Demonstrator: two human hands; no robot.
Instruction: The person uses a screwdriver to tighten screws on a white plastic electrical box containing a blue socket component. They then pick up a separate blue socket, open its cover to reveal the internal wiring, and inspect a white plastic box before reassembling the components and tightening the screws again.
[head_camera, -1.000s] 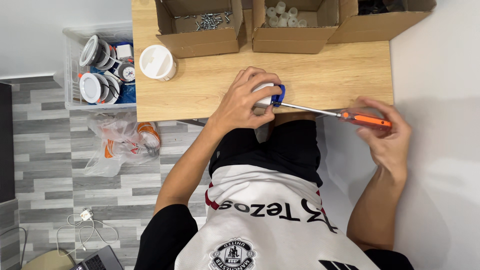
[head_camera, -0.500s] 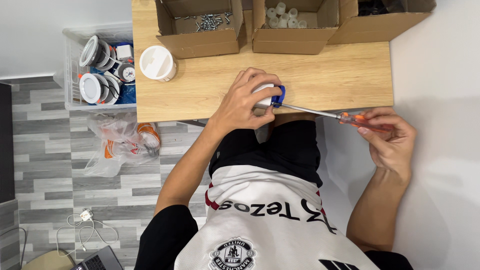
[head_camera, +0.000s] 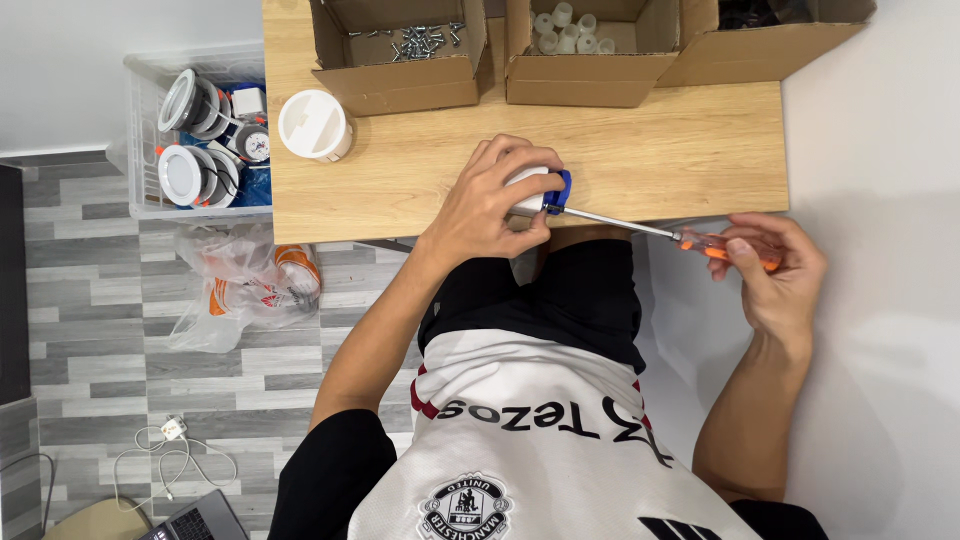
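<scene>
My left hand (head_camera: 492, 205) grips a small white fitting with a blue part (head_camera: 548, 190) at the front edge of the wooden table (head_camera: 650, 160). My right hand (head_camera: 775, 275) holds the orange handle of a screwdriver (head_camera: 700, 240) off the table's right front corner. The metal shaft runs left and its tip sits in the blue part. My fingers cover most of the white fitting.
Three open cardboard boxes stand along the table's back: one with screws (head_camera: 410, 45), one with white pieces (head_camera: 570, 30), one dark-filled (head_camera: 760, 30). A white lidded cup (head_camera: 313, 125) stands at the left. On the floor: a clear bin of round lamps (head_camera: 195, 135), a plastic bag (head_camera: 250, 285).
My right hand's fingers have shifted around the screwdriver handle, turning it. The left hand and the fitting have stayed in place.
</scene>
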